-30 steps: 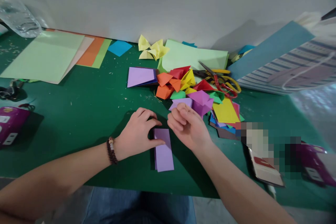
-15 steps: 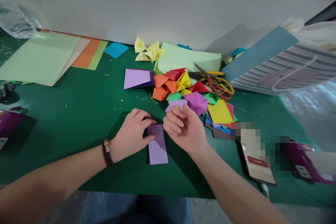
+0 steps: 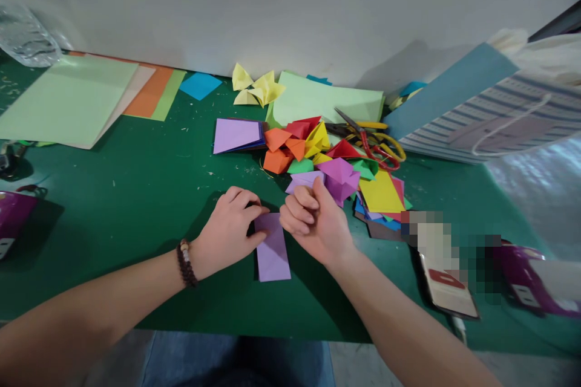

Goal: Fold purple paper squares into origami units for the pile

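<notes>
Far left, a crumpled clear plastic bag (image 3: 27, 36) sits against the wall, a pale green paper sheet (image 3: 63, 100) lies on the green cutting mat (image 3: 113, 224), and a purple case (image 3: 13, 217) pokes in at the edge of view. Moving right, here's my left hand (image 3: 224, 233), a beaded bracelet (image 3: 184, 263) on the wrist, curled over with the fingers on the upper left of the lilac paper strip (image 3: 273, 254), though I can't tell whether that's a pinch or just pressure. The strip lies flat on the mat between my hands, straight out in front of me, its long axis running toward the wall with a slight lean, its narrow end pointing away from me. My left hand is the nearer one, right on it. My right hand (image 3: 315, 224) is a loose fist, thumb up, nothing visible in it, just beside the strip's far right corner. Beyond it, a heap of folded paper pieces (image 3: 308, 151), red-and-yellow scissors (image 3: 376, 145), and far right a striped paper bag (image 3: 490, 121) — that's the lot
</notes>
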Available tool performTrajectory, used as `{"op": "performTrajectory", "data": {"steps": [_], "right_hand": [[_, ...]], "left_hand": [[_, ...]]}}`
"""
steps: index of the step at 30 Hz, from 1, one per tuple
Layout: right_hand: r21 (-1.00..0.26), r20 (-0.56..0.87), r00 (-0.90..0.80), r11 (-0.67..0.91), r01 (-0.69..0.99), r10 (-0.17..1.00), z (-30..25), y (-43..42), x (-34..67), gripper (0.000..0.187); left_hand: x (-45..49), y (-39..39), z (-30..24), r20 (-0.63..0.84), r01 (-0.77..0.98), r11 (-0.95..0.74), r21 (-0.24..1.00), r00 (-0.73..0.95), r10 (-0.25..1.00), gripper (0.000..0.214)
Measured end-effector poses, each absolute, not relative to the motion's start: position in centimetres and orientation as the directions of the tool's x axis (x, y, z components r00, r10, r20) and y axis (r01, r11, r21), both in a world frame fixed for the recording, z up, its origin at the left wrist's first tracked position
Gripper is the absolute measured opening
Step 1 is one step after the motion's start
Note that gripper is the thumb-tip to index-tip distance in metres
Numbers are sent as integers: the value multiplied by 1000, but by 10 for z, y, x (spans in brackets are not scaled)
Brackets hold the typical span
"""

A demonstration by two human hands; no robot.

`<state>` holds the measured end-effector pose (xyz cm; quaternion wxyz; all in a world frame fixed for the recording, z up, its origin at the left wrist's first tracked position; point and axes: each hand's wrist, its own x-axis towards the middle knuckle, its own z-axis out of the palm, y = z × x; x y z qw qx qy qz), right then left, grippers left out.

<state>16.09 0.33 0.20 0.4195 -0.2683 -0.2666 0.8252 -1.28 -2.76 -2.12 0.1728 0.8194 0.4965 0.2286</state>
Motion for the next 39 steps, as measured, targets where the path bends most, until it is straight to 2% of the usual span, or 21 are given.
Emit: {"op": "performTrajectory", "data": {"steps": [12,18,25,35,39], "right_hand": [[-694,-196,-494,-476,-541,847,1,2,160,46],[-704,-166,-475,-442,-557,864,0,1,161,41],[-753,-155,-457,-404,-520,876,-1,1,161,32],[-700,-137,-519,-453,-552,844,-2,-2,162,21],[-636,-150,-559,-512,-577,815,0,-3,160,16]], "left_hand": [[-13,-28,-20,192,730,-429,532,389,901,22],[-13,-25,-17,242,658,-409,632,334,911,11],[-12,-23,-10,302,543,-374,752,221,927,11],[-12,-24,-11,369,521,-434,735,229,901,11],[-12,-27,-11,439,538,-504,676,255,861,16]]}}
